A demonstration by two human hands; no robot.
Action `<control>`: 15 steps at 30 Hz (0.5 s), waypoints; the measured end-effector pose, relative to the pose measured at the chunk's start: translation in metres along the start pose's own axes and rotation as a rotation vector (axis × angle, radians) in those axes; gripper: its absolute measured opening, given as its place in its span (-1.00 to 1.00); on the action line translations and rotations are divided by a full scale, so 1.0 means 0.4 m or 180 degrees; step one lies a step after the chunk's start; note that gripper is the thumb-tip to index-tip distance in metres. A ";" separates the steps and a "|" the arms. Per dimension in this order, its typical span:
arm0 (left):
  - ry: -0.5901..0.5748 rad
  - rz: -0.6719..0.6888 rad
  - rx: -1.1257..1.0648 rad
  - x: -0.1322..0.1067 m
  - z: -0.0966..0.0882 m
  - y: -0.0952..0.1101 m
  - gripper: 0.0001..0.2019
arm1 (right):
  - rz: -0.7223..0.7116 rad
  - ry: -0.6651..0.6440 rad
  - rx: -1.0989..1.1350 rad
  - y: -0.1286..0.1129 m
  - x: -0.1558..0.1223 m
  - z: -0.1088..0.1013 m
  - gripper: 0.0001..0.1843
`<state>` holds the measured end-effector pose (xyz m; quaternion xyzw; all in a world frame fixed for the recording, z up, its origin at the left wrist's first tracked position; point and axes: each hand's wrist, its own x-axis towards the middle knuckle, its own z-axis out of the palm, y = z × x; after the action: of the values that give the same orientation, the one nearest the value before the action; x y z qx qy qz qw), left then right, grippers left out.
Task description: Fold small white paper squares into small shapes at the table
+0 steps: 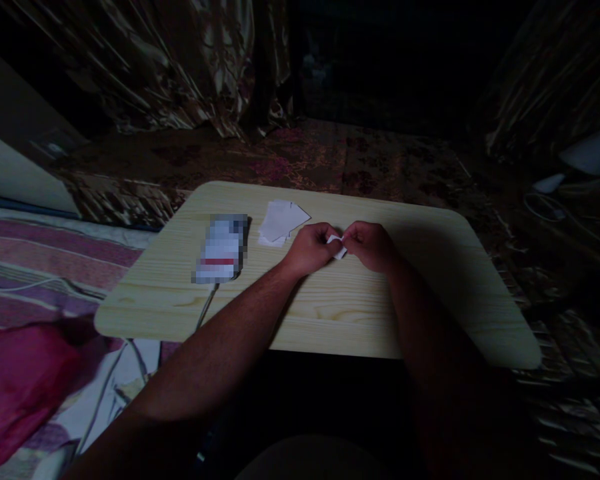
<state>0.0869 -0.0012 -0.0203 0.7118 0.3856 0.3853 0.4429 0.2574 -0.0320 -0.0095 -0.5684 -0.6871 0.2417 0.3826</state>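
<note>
Both my hands meet over the middle of a small pale wooden table point(430, 320). My left hand point(310, 249) and my right hand point(367, 244) are both closed, pinching a small white piece of paper point(337, 245) between their fingertips, just above the tabletop. Much of the paper is hidden by my fingers. A small stack of white paper sheets point(281, 221) lies on the table just beyond my left hand.
A blurred white object with a red stripe point(221, 249) lies on the table's left part, with a cable point(206, 308) running off the near edge. Striped bedding and a pink cloth point(25, 380) are at the left. Dark patterned fabric surrounds the table.
</note>
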 end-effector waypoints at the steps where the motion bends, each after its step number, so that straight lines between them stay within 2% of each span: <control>1: 0.0002 -0.0012 -0.0002 0.000 0.000 0.001 -0.86 | 0.0003 0.0008 -0.0002 -0.001 0.000 0.000 -0.89; 15: -0.0096 0.0073 0.0061 -0.001 -0.003 0.003 -0.86 | -0.0013 0.0031 0.0049 -0.004 -0.003 -0.001 -0.89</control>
<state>0.0858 -0.0015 -0.0191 0.7262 0.3742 0.3759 0.4374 0.2569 -0.0336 -0.0084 -0.5652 -0.6845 0.2435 0.3909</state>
